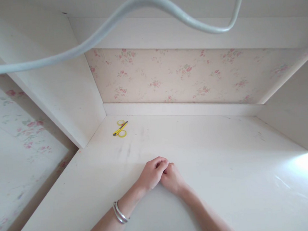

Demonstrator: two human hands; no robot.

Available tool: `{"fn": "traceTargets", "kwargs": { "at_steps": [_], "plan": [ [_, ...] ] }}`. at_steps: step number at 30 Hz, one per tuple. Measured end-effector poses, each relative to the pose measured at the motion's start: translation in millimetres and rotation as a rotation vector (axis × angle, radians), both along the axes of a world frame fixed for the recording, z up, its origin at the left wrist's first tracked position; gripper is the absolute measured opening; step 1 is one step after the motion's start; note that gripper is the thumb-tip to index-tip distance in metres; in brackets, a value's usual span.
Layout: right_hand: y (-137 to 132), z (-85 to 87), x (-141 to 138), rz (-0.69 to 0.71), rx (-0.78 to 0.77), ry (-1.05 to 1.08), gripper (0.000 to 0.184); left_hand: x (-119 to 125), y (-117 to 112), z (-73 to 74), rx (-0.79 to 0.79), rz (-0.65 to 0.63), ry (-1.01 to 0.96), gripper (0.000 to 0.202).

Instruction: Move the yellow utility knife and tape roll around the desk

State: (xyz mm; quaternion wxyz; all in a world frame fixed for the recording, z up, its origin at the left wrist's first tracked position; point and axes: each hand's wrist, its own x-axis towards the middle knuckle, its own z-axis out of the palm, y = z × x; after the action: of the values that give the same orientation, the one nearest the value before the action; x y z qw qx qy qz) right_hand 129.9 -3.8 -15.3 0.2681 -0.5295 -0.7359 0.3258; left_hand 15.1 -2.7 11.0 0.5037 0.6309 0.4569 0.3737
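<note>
My left hand [152, 174] and my right hand [172, 178] are clasped together on the white desk [215, 182]. Both are closed, the left one's fingers lapping over those of the right; no object shows in them. Two silver bangles [120, 213] circle my left wrist. Beyond the hands, to the left, a yellow utility knife [120, 128] with dark ends lies slantwise. Two thin yellow rings, which look like small tape rolls, lie by it: an upper ring [117, 124] and a lower ring [123, 136]. Neither hand touches these things.
A white side panel [68, 83] rises at the left and another panel [297, 107] at the right. Flowered wallpaper [175, 78] backs the desk. A thick white cable or bendable arm [145, 1] crosses overhead, close to the camera. Bright light falls on the right edge.
</note>
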Motion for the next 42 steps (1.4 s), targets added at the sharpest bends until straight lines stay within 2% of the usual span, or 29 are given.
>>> {"fn": "traceTargets", "kwargs": {
  "at_steps": [42],
  "plan": [
    [-0.4, -0.6, 0.0, 0.009, 0.001, -0.018, 0.029, 0.8, 0.2, 1.5, -0.005, 0.012, 0.022, 0.03]
  ]
}}
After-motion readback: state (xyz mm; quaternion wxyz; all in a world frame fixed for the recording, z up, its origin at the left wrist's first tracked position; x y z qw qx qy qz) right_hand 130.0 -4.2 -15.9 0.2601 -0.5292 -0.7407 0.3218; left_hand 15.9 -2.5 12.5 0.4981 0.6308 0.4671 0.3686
